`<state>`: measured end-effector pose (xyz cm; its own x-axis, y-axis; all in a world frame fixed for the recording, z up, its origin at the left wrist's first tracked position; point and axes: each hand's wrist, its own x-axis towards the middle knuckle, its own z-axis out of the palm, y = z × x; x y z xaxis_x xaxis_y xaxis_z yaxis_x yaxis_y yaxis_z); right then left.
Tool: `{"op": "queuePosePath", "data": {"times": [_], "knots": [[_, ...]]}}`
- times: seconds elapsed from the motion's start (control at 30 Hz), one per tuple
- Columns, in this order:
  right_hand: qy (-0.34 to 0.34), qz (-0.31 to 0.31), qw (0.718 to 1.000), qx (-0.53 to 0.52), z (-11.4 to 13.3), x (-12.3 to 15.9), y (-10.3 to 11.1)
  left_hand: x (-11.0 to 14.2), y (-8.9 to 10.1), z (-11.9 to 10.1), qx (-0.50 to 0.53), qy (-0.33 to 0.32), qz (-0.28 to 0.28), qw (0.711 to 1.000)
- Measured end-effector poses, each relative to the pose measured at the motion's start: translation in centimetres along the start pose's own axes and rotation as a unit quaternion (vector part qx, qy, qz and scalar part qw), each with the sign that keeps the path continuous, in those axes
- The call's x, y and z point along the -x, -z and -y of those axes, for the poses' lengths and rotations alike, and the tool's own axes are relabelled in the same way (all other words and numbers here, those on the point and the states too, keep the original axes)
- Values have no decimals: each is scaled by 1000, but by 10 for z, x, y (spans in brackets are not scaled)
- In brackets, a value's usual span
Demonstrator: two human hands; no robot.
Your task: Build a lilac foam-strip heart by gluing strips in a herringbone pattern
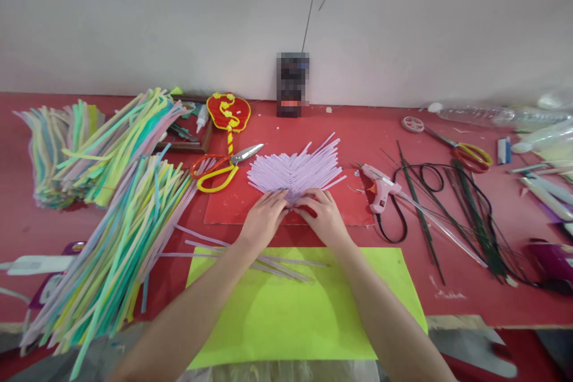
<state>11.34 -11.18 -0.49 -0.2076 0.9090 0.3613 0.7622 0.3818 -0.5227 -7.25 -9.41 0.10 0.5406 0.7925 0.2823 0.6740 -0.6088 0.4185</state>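
Both the left hand point(264, 219) and right hand point(326, 216) sit nearly together, fingers at the near tip of the lilac fan point(313, 164), mid-tabletop point(456, 305) on red card point(230, 210); whether they're pinching, can't tell, but one uneven push could skew those slanted strips out of line

The red table point(465, 303) carries 1 pink glue gun point(380, 191) right of the right hand point(324, 215), pipe-cleaner bundles point(107, 250) left of the left hand point(265, 218).

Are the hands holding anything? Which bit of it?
The left hand and right hand touch the purple fuzzy fan at its near, middle end; whether they pinch or press, I can't tell.
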Motion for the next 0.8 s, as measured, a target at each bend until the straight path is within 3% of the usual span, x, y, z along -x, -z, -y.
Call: {"op": "queuePosePath", "data": {"times": [0.8], "knots": [[-5, 5, 1000, 29, 4, 1, 1, -1, 1, -2, -12, 1, -2, 1000]]}}
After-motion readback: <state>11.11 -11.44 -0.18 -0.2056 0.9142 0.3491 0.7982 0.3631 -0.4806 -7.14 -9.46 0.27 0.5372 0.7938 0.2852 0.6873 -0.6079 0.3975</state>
